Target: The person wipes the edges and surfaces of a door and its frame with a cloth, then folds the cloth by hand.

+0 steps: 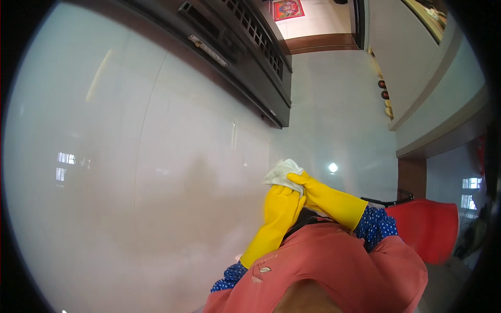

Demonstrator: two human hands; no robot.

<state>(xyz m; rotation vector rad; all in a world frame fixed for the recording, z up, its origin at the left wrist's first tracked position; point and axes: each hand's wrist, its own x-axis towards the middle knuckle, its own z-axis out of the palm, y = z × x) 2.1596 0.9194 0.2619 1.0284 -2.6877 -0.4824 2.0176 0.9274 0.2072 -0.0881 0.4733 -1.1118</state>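
Note:
A crumpled whitish cloth (283, 171) is held up in front of my body by both hands. My left hand (283, 202), in a yellow rubber glove, is closed on its lower edge. On the right side of the cloth, my right hand (307, 183), gloved the same way, pinches it. The two hands meet close together, so some fingertips are hidden behind the cloth and each other. Blue sleeve covers with white dots (376, 228) show above the glove cuffs.
Shiny pale tiles make up the floor (193, 130). A dark door (237, 57) stands open ahead, beside a brown threshold (323, 44) with a red patterned mat (288, 9) beyond. Shoes (384, 94) lie under a pale cabinet (404, 62). At my right is a red chair (430, 229).

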